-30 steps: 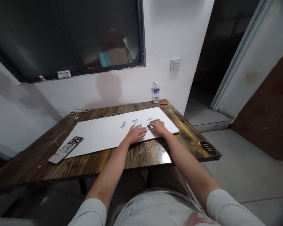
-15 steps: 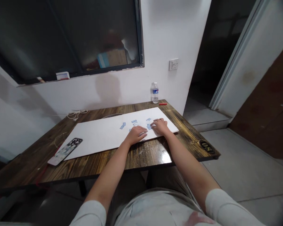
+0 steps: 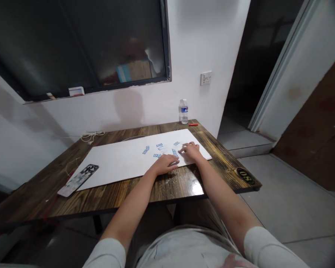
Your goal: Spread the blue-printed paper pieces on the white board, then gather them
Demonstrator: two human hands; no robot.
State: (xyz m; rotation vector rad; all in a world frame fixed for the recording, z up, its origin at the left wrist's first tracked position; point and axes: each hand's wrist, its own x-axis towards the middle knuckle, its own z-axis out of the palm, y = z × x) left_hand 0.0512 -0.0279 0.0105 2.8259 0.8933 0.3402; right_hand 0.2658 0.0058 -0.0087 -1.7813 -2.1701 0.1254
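A long white board (image 3: 115,160) carries several small pieces with blue outlines (image 3: 146,149), too small for me to name, lying in scattered groups. My left hand (image 3: 166,164) rests palm down at the board's near edge, fingers stretched to the right. Beside its fingertips is a blue-marked group (image 3: 174,152), between my two hands. My right hand (image 3: 191,151) lies over the board's right part, with fingers spread toward that same group. Another cluster (image 3: 176,143) sits just beyond the right fingers. Nothing shows gripped in either hand; anything beneath the palms is hidden.
The dark wooden table (image 3: 231,169) stands against a white wall. A phone (image 3: 78,180) overlaps the board's left end. At the back are a white cable (image 3: 91,136), a plastic water bottle (image 3: 184,113) and a red pen-like stick (image 3: 193,124).
My left hand has slid a little to the right and nearer to me, uncovering blue-marked pieces behind it. The right fingers have shifted slightly on the board. The view has tilted a touch.
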